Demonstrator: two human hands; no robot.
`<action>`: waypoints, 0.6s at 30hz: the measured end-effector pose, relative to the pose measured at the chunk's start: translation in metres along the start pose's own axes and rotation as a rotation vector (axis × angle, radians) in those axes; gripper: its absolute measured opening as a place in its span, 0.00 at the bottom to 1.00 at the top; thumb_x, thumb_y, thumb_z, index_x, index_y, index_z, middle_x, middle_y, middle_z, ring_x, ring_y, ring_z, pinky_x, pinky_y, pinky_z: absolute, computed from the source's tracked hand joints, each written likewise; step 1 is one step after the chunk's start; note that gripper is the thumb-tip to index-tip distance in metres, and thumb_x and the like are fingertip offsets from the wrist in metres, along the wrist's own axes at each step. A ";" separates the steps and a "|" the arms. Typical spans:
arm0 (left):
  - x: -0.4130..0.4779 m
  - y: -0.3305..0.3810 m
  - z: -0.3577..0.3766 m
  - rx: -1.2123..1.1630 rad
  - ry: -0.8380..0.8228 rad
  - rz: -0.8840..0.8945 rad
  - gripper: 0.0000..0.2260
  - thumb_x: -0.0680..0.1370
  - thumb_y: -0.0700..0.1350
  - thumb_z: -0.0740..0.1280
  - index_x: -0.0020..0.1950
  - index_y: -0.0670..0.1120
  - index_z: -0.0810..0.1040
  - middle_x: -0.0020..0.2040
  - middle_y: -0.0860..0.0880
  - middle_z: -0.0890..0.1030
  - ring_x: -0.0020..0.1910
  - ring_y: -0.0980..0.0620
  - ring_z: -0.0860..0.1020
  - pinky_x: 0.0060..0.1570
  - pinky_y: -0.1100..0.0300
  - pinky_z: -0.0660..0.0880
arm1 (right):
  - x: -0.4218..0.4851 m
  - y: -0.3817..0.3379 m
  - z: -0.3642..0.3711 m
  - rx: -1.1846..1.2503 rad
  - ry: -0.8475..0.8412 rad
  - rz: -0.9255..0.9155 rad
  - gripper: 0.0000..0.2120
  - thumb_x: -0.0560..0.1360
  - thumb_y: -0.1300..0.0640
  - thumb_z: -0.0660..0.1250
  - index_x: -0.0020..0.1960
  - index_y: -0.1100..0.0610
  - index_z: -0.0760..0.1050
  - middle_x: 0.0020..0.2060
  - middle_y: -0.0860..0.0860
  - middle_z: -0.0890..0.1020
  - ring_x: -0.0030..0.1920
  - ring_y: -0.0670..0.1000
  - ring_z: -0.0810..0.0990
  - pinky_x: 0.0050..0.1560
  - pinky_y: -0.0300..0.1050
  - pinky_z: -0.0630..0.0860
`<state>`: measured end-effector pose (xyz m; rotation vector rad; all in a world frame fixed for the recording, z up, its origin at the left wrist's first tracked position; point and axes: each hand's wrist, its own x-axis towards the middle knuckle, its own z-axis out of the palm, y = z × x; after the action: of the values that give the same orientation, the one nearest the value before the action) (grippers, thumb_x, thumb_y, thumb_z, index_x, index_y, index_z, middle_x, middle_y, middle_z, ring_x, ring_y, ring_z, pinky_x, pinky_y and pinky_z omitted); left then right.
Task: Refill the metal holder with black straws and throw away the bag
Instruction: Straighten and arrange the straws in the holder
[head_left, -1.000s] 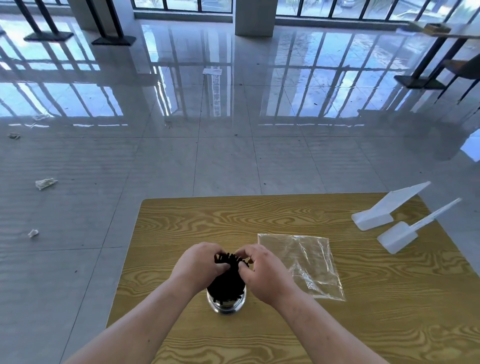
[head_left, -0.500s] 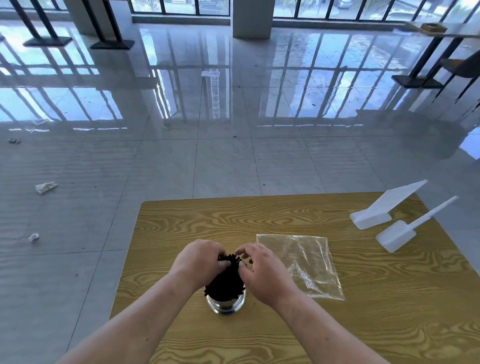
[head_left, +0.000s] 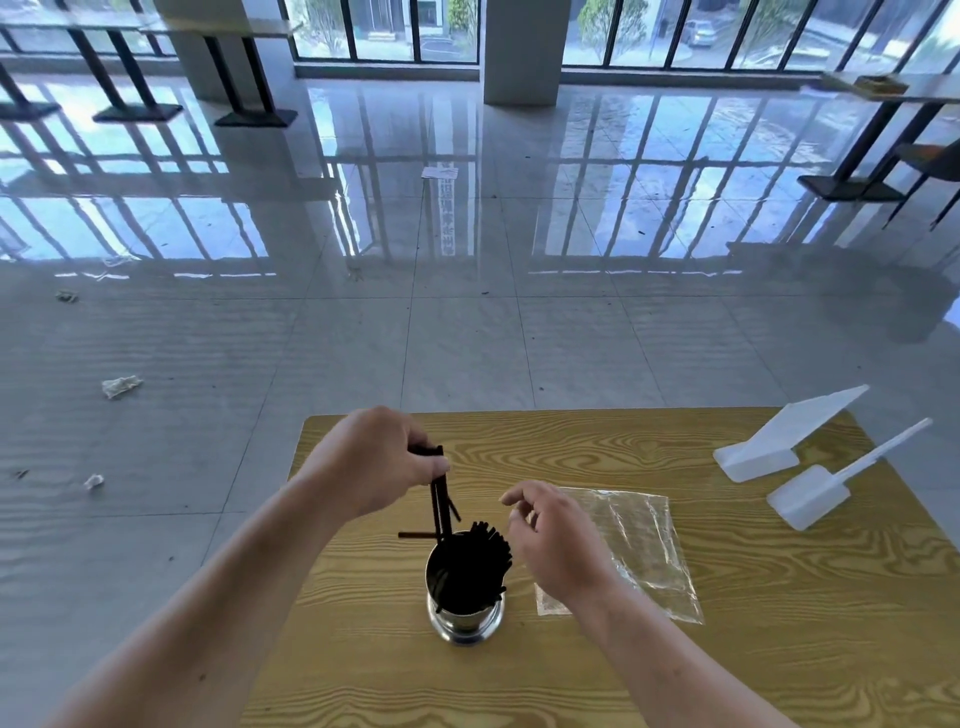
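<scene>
Head camera shows the left hand (head_left: 376, 460) pinched on a few black straws (head_left: 439, 496), held nearly upright with their lower ends just above the near-left rim of the metal holder (head_left: 464, 613), which stands on the wooden table (head_left: 779, 649) already packed with straws leaning right. Right hand (head_left: 556, 540) hovers loosely spread and empty just right of the holder, over the near edge of the flat, clear plastic bag (head_left: 639, 551). Judging by this, the held straws need only drop straight down, and the right hand is closer to the bag.
</scene>
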<state>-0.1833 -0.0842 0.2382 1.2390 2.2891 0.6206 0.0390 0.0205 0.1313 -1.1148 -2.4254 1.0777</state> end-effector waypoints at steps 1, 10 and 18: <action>0.000 -0.002 -0.009 -0.053 0.012 0.003 0.05 0.72 0.58 0.79 0.38 0.60 0.87 0.28 0.55 0.83 0.24 0.58 0.77 0.31 0.58 0.77 | 0.000 0.002 -0.001 0.014 0.012 0.015 0.09 0.82 0.59 0.66 0.56 0.48 0.82 0.39 0.40 0.79 0.37 0.36 0.78 0.36 0.33 0.73; -0.001 -0.030 0.004 -0.290 0.086 -0.036 0.08 0.69 0.59 0.78 0.39 0.56 0.88 0.31 0.47 0.85 0.24 0.55 0.77 0.27 0.60 0.75 | -0.004 0.008 0.002 0.151 0.009 0.137 0.13 0.80 0.62 0.64 0.46 0.47 0.81 0.26 0.44 0.78 0.24 0.43 0.70 0.25 0.43 0.69; -0.006 -0.046 0.026 -0.445 0.114 -0.045 0.10 0.72 0.60 0.76 0.42 0.55 0.89 0.35 0.46 0.86 0.27 0.52 0.79 0.30 0.56 0.80 | -0.005 -0.007 0.004 0.327 -0.088 0.219 0.09 0.81 0.54 0.63 0.48 0.49 0.82 0.24 0.44 0.76 0.24 0.44 0.66 0.23 0.37 0.64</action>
<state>-0.1951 -0.1073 0.1912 0.9547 2.0988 1.1353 0.0367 0.0121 0.1338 -1.2600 -2.1165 1.5552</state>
